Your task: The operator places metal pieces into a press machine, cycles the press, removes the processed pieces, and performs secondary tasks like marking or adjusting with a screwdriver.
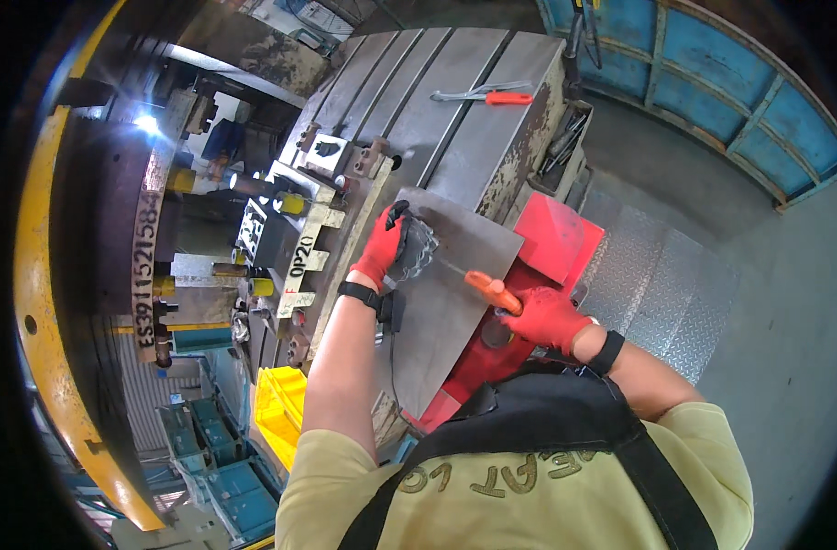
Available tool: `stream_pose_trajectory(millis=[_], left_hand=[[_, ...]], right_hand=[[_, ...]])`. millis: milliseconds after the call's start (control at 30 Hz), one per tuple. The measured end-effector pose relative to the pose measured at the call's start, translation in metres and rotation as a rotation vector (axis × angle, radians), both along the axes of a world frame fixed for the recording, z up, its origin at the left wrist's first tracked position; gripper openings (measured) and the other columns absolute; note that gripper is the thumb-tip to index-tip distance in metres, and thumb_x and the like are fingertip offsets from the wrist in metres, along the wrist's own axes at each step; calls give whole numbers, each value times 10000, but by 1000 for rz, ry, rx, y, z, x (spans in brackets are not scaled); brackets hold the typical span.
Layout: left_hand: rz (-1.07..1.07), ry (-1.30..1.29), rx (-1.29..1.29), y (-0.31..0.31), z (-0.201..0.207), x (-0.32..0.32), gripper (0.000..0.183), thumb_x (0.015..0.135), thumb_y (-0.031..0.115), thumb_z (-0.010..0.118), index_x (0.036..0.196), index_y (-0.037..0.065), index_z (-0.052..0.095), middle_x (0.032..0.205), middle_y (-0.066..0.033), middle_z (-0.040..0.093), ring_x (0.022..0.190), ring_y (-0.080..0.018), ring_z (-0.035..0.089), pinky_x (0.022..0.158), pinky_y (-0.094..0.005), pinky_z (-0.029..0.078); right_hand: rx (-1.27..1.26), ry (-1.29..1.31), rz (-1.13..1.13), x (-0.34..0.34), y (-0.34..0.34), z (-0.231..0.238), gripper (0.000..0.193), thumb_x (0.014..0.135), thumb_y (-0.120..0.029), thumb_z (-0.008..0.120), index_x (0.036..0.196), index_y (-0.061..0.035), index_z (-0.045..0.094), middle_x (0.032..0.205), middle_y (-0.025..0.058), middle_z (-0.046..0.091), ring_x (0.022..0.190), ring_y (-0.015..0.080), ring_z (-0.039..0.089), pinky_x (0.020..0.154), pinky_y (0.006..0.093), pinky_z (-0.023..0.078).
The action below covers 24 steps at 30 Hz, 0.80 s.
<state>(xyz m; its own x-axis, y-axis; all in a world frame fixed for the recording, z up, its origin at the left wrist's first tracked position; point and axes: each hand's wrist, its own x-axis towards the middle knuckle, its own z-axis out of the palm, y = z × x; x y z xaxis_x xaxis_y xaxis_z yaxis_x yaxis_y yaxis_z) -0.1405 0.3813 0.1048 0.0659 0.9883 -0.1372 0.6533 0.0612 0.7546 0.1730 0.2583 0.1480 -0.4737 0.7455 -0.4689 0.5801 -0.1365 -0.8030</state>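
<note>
My left hand (378, 249), in a red glove with dark fingertips, is closed on the edge of a grey metal part (417, 251) with a jagged, curved rim. The part is over a flat metal plate (464, 236). My right hand (549, 321), also red-gloved, is wrapped around an orange-handled tool (492, 291). Its thin shaft points left toward the metal part, with a gap between them. The exact kind of tool cannot be made out. Beneath my right hand is a red box-like stand (492, 356), partly hidden by the plate and my body.
Left of the plate stands a press die (301, 266) with yellow-ended posts, under a press ram (148, 238). Another orange-handled tool (508, 98) lies on the slotted bed (464, 64). A yellow bin (279, 403) is at lower left; a tool-filled tray (562, 142) hangs beside the bed.
</note>
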Motion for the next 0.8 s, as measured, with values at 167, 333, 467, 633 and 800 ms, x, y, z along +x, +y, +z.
stream_pose_trajectory(millis=[167, 333, 467, 633, 800], left_hand=[[61, -136, -117, 5, 11, 6, 237, 833, 143, 415, 1044, 67, 492, 910, -22, 529, 825, -102, 478, 724, -226, 395], [72, 18, -90, 0, 15, -1, 226, 838, 178, 405, 990, 50, 514, 872, -28, 539, 785, -96, 477, 704, -230, 397], [129, -27, -211, -3, 38, 28, 301, 833, 272, 392, 910, 20, 538, 865, -49, 563, 796, -146, 491, 718, -276, 396], [99, -76, -120, -17, 47, 28, 314, 845, 289, 375, 884, 31, 551, 831, -37, 564, 753, -120, 491, 694, -253, 401], [83, -287, -253, -24, 71, 58, 283, 849, 266, 377, 888, 44, 549, 828, -24, 553, 757, -106, 484, 696, -237, 397]], right_hand=[[112, 2, 68, -4, -5, -15, 412, 690, -415, 502, 953, -102, 548, 890, 134, 568, 845, 293, 528, 725, 384, 401], [104, 21, 110, -5, -7, -8, 408, 685, -412, 507, 949, -104, 553, 884, 132, 570, 845, 290, 530, 725, 381, 402], [64, -1, 94, 1, -4, -5, 403, 683, -402, 511, 943, -98, 557, 870, 143, 571, 832, 294, 532, 717, 380, 403], [101, 24, 47, -1, -7, -4, 402, 685, -386, 514, 941, -79, 555, 868, 158, 568, 830, 299, 530, 716, 378, 401], [84, 74, -38, 1, 0, -14, 410, 685, -380, 515, 929, -54, 554, 854, 168, 566, 820, 303, 531, 714, 381, 401]])
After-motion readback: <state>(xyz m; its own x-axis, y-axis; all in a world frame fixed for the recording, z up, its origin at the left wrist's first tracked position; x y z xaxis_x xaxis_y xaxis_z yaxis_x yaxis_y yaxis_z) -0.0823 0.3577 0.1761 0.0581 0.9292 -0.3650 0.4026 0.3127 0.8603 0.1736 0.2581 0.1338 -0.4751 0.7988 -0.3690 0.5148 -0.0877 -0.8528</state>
